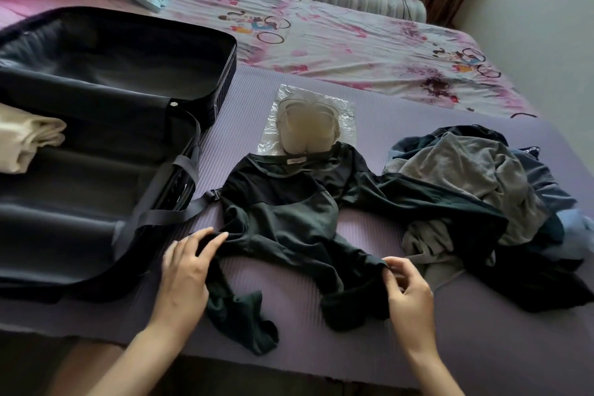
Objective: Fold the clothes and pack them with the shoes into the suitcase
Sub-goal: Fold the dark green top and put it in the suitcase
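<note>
The open black suitcase (112, 74) lies at 9 o'clock of the dark green top (283, 212) and holds a folded cream garment (25, 138). The left hand (184, 270) pinches the top's crumpled lower left edge in its fingers. The top lies wrinkled on the purple mat (385, 125), long-sleeved, its neck label at 12 o'clock beside the bagged shoes (305, 128). The right hand (406, 289) pinches its lower right edge. A clothes pile (475, 177) sits at 3 o'clock.

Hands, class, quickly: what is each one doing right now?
Left hand: fingers grip the near-left edge of the dark green fabric top.
Right hand: fingers pinch the same top's near-right edge.
</note>
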A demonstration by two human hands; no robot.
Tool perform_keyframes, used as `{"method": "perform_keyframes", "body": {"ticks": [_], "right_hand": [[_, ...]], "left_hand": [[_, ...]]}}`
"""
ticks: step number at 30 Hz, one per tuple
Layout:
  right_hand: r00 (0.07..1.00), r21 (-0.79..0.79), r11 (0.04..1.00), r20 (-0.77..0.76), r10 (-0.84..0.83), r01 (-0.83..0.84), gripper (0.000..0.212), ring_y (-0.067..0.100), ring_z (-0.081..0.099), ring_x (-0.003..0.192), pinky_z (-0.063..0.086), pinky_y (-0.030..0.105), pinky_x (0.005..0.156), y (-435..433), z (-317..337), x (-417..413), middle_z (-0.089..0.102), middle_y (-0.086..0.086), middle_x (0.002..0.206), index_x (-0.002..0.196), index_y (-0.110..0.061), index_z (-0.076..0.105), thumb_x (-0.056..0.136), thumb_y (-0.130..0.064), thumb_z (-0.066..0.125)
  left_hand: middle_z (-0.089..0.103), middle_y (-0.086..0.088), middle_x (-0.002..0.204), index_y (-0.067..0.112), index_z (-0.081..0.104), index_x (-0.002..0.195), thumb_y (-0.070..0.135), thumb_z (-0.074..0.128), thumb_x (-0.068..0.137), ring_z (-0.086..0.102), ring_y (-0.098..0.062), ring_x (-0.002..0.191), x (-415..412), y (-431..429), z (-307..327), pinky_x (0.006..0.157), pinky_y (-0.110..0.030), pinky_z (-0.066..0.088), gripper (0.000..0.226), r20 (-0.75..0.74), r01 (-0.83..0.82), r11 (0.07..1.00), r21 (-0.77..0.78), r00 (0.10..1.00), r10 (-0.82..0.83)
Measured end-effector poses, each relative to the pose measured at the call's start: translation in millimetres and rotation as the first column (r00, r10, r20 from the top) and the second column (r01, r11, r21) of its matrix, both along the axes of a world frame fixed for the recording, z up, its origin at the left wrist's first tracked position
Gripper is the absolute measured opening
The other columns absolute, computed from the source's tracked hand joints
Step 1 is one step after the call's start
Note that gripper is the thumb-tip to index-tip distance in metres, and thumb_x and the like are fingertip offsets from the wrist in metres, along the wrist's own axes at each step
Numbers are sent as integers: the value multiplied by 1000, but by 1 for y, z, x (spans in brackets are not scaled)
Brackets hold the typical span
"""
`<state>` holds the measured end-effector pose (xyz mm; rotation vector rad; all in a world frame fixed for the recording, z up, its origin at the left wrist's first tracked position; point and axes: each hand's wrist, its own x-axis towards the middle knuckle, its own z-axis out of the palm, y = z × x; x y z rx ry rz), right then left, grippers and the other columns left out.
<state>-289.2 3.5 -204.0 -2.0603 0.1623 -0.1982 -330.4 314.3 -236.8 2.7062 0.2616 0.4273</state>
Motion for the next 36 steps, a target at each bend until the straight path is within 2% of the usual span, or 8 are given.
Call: {"method": "perform_keyframes", "body": {"ticks": [4,7,10,14,20,25,29,36], "right_hand": [[979,-71,979,-72,188,-193,33,7,63,79,50,18,69,15,-5,-28,66,-16,87,88,-36,66,80,-4,71],[974,-113,971,-110,199,-211,47,1,59,91,47,11,78,17,-17,-39,61,-18,101,106,-39,62,76,-6,76],[985,20,998,-159,70,-68,40,3,64,81,50,14,73,1,-20,-34,70,-8,87,91,-37,70,74,-1,77],[977,98,995,-210,48,-28,21,10,68,73,50,12,65,-15,-16,-28,73,-7,74,81,-22,72,74,-2,77],[954,185,982,-286,85,-32,7,9,68,89,52,26,84,-15,-20,-25,75,-4,86,87,-18,76,82,-17,72],[966,2,1000,-259,-14,15,3,4,67,79,52,17,71,-8,-20,-14,72,-10,76,80,-23,72,80,-24,75],[959,-157,988,-281,-46,2,14,10,66,74,53,35,72,-8,-28,-7,70,-9,69,68,-26,68,82,-23,71],[946,-65,947,-54,-319,315,8,28,60,80,41,8,61,-65,-2,-2,65,15,82,86,-7,61,90,-1,58]], "left_hand": [[59,3,116,21,62,119,2,66,71,51,-16,112,-9,-47,7,106,-37,31,53,40,113,991,-66,993,-111],[60,19,100,31,57,121,37,51,88,56,0,93,-29,-86,14,85,-19,42,34,-66,115,886,-449,985,-162],[59,21,97,33,51,125,32,58,90,55,4,91,-37,-115,13,82,-10,40,35,-170,28,791,-611,971,-166],[62,11,107,33,43,128,37,55,91,57,-7,100,-30,-144,15,89,-23,43,38,-260,-99,707,-700,958,-124],[60,6,95,18,41,126,28,60,91,53,-13,94,3,-164,20,77,-25,38,42,-363,-316,536,-783,932,19],[64,7,81,18,42,121,18,65,87,56,-4,77,7,-164,18,63,-18,38,41,-336,-344,419,-840,937,95],[61,2,88,23,42,113,12,57,91,59,-11,82,-3,-144,22,66,-20,41,29,-191,-260,433,-863,961,198],[58,-5,91,16,54,111,4,50,92,54,-20,85,-13,-70,31,79,-26,35,23,-34,-237,643,-728,950,311]]}}
